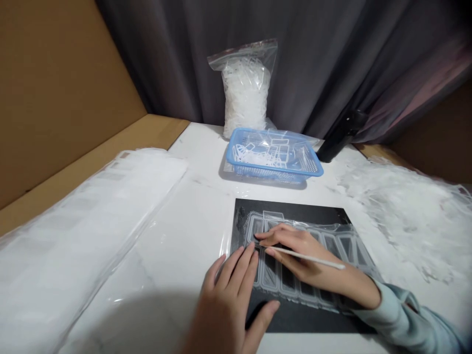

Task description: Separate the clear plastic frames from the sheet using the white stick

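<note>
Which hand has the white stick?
The right hand: it grips the white stick over the clear plastic sheet. The left hand holds nothing, fingers flat on the sheet's edge.

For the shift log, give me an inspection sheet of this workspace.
Surface: white table, black mat on it.
Job's things: clear plastic sheet of rectangular frames on the mat; thin white stick.
Clutter: blue plastic mesh basket, zip bag of white pieces, white scrap pile, wrapped sheets.
Hands: left hand flat on the sheet's left edge; right hand holds the stick.
Cables: nothing seen.
Surroundings: grey curtain, brown cardboard wall.
</note>
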A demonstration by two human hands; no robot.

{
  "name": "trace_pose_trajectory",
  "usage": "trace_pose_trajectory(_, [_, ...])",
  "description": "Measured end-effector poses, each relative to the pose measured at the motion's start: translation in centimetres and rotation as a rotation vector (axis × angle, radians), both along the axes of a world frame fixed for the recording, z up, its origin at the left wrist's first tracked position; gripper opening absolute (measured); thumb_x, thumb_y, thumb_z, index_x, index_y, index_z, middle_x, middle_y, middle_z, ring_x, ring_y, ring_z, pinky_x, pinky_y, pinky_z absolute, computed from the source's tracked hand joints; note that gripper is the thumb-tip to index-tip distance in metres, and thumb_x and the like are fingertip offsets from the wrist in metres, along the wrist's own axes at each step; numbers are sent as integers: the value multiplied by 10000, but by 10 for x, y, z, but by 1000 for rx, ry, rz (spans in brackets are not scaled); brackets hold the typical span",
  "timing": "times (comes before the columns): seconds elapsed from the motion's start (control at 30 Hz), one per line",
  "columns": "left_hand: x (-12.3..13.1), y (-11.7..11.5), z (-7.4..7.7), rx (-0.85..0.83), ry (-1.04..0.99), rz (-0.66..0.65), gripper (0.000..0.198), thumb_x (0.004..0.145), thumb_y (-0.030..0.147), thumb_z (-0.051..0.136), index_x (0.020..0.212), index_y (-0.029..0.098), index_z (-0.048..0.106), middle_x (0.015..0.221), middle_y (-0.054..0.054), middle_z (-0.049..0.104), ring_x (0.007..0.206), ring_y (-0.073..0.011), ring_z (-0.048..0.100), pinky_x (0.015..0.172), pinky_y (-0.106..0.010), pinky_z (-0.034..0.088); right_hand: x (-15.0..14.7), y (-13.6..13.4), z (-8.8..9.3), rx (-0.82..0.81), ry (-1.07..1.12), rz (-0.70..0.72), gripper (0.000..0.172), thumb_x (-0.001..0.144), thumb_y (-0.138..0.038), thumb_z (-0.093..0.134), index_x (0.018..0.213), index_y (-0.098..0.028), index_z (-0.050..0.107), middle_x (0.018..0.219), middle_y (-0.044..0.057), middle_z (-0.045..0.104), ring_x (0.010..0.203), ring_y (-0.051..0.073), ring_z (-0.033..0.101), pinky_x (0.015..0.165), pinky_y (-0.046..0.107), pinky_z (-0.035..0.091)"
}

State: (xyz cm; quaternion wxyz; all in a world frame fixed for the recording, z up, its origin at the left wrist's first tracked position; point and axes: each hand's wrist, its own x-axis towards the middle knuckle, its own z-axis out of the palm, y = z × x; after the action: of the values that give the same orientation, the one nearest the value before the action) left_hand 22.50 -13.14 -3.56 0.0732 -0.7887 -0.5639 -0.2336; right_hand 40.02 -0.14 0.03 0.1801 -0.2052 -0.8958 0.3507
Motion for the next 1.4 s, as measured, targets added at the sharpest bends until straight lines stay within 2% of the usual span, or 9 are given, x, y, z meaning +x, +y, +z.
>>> trace_pose_trajectory(0.2, [5, 5, 1, 64, -91, 57, 441, 915, 453, 544, 1182, 121, 657, 1300, -79, 655, 1091, -256, 642, 888, -429, 495, -2, -3, -14, 247, 61, 107, 196, 1038, -160, 391, 1097, -126, 574, 1079, 147, 668, 1024, 222, 589, 847, 360, 565])
trace_pose_trajectory(0.37, [5, 6, 2, 61, -41, 38, 487, 897, 490, 563, 1180, 103, 654, 1251, -103, 680, 1073, -261, 651, 936, -441, 449, 2, -9, -29, 401, 24, 116, 182, 1019, -132, 421, 1113, -115, 575, 1264, 174, 604, 1120, 258, 539, 943, 433, 538])
trace_pose_trajectory(0.53, [5, 9, 4, 47, -39, 46, 471, 885, 501, 581, 1133, 110, 669, 1198, -99, 703, 1034, -278, 660, 924, -465, 429, 1, -12, -22, 463, 1, 96, 209, 1010, -127, 426, 1122, -57, 588, 1230, 186, 615, 1099, 273, 525, 973, 438, 531])
trace_pose_trajectory(0.67, [7, 10, 6, 60, -48, 50, 464, 888, 497, 589, 1117, 101, 670, 1187, -101, 705, 1034, -277, 656, 938, -464, 412, -1, -13, -17, 493, -6, 82, 233, 1018, -134, 400, 1105, -60, 603, 1225, 182, 618, 1085, 264, 532, 950, 419, 551])
trace_pose_trajectory(0.83, [7, 8, 5, 82, -42, 44, 469, 905, 478, 582, 1143, 82, 661, 1202, -109, 698, 1051, -275, 649, 971, -452, 386, -1, -10, -22, 548, 15, 39, 253, 1025, -137, 389, 1170, -49, 578, 1244, 197, 606, 1113, 271, 526, 959, 438, 545])
trace_pose_trajectory(1.03, [9, 7, 2, 99, -66, 54, 448, 932, 461, 561, 1166, 90, 654, 1222, -103, 690, 1088, -278, 636, 1002, -448, 365, 12, 17, -25, 587, 185, -226, 257, 1022, -136, 432, 1258, -136, 534, 1262, 166, 618, 1094, 258, 552, 905, 456, 556])
trace_pose_trajectory(1.17, [10, 6, 2, 99, -58, 55, 429, 948, 438, 551, 1194, 98, 641, 1246, -99, 680, 1107, -272, 628, 1018, -446, 357, 24, 27, -10, 615, 216, -435, 207, 1021, -144, 452, 1190, -183, 564, 1163, 128, 665, 1016, 239, 613, 848, 391, 573])
trace_pose_trajectory(1.3, [9, 6, 2, 112, -63, 59, 388, 954, 394, 557, 1193, 99, 637, 1240, -95, 684, 1112, -258, 626, 1028, -435, 350, 40, 28, 5, 686, 275, -595, 208, 1008, -136, 478, 1183, -175, 583, 1172, 122, 676, 1067, 245, 636, 879, 368, 552])
trace_pose_trajectory(1.4, [10, 6, 1, 119, -62, 62, 368, 953, 375, 562, 1191, 103, 635, 1241, -92, 685, 1114, -259, 627, 1027, -438, 346, 51, 28, 7, 588, 333, -721, 196, 1012, -191, 503, 1175, -197, 611, 1175, 91, 688, 1088, 240, 650, 905, 363, 535])
